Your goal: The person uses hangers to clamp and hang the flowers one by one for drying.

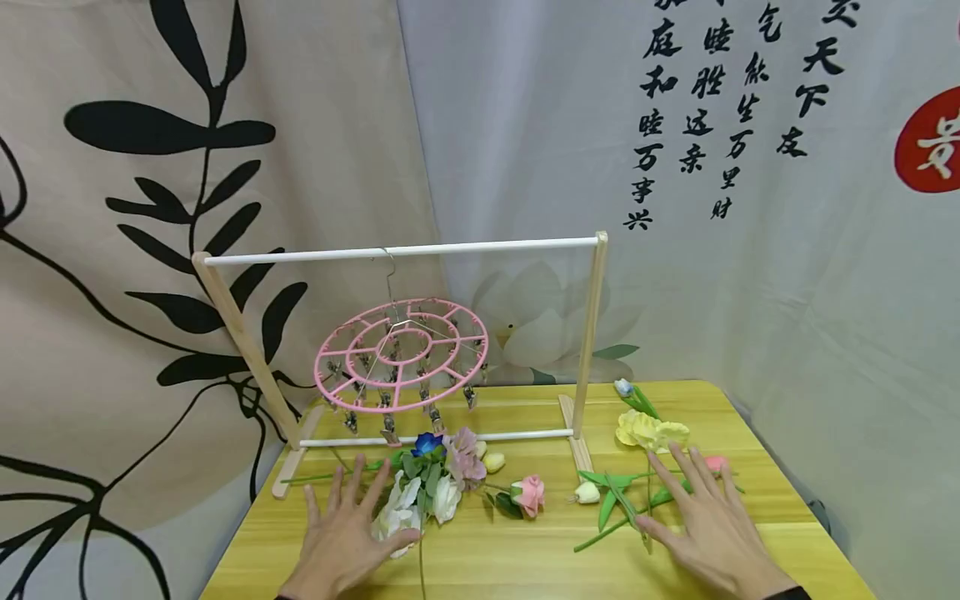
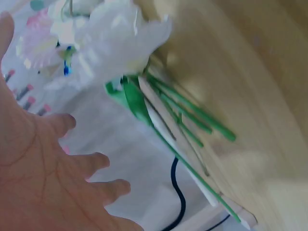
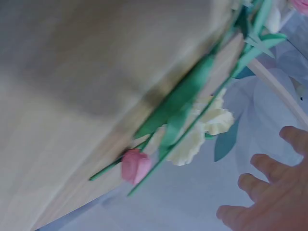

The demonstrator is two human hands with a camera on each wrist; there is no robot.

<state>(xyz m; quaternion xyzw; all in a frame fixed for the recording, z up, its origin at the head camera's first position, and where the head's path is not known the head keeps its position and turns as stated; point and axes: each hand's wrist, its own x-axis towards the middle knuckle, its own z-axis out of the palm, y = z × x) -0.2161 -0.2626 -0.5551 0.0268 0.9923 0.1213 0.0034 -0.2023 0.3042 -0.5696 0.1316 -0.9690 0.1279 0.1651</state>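
Observation:
My left hand [image 1: 347,535], fingers spread, is held near a bunch of artificial flowers. In that bunch are white flowers [image 1: 399,510], a blue flower [image 1: 427,443] and a mauve flower [image 1: 465,458]. The left wrist view shows the palm apart from the white flower [image 2: 115,41] and its green stems [image 2: 192,113]. My right hand [image 1: 708,525] is spread too, by a yellow flower [image 1: 649,432] and crossing green stems. A pink tulip [image 3: 135,166] appears in the right wrist view, clear of the fingers. Neither hand holds anything.
A pink round clip hanger [image 1: 401,357] with metal clips hangs from the white rod of a wooden rack [image 1: 592,333]. A pink rose [image 1: 529,495] and a white bud [image 1: 587,492] lie between the hands. Printed curtains [image 1: 525,125] stand behind the wooden table [image 1: 510,567].

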